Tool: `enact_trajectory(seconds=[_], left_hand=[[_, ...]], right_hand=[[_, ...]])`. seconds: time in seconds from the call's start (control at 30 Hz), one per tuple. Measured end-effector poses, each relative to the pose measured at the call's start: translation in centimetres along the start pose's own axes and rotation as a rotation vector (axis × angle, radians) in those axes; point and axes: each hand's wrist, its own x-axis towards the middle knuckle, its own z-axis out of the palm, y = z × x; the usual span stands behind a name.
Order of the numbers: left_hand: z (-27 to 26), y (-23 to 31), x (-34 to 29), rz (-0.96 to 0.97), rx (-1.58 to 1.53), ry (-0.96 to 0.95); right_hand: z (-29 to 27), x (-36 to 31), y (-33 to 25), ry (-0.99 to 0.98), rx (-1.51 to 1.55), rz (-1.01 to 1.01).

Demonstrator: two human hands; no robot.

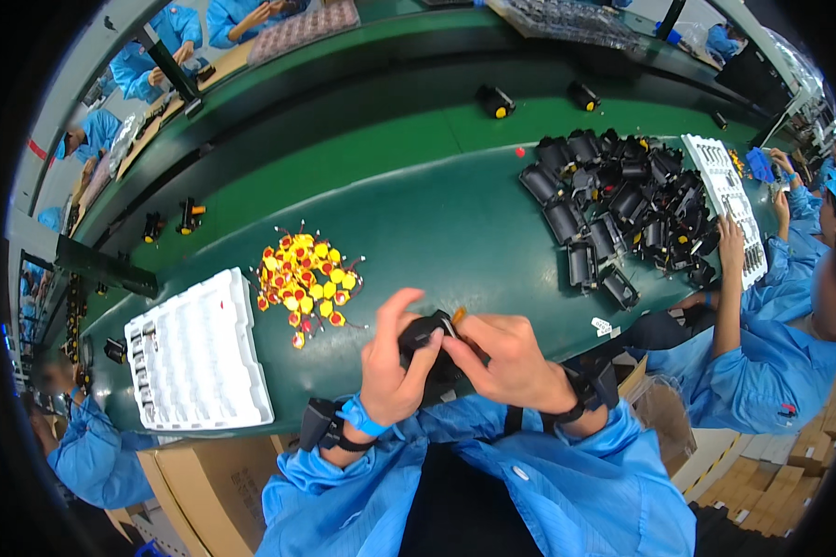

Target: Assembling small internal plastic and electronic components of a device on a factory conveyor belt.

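Observation:
Close to my body, at the near edge of the green bench, my left hand [390, 367] is closed around a black plastic housing [420, 333]. My right hand [511, 357] pinches at the same housing from the other side, its thumb and fingers meeting the left thumb at the top. A small orange-yellow piece [459, 316] shows by the right fingertips; its kind cannot be made out. Beyond my left hand lies a heap of small yellow and red round parts [306, 278] with thin wires. To the far right is a large pile of black housings [608, 232].
A white molded tray [200, 362] lies at the left, another tray [726, 190] at the right beside a co-worker's arm [729, 306]. Black units with yellow ends [499, 102] stand on the green strip behind. A cardboard box [218, 492] sits below the bench.

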Motion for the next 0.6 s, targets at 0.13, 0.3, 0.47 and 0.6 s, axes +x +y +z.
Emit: enact_trajectory(seconds=[0.13, 0.3, 0.47, 0.6], left_hand=[[-1.5, -1.8, -1.6, -0.005, -0.012, 0.373], [-1.8, -4.3, -4.8, -0.125, 0.212, 0.267], [-1.2, -6.3, -5.9, -0.029, 0.329, 0.239], [-1.0, -5.3, -5.7, -0.079, 0.341, 0.192]], right_hand=[[0.0, 10.1, 4.2, 0.051, -0.221, -0.137], [3.6, 26.1, 12.8, 0.057, -0.548, 0.170], [7.5, 29.1, 21.1, -0.043, -0.662, 0.332], [6.1, 28.6, 20.0, -0.019, -0.460, 0.384]])
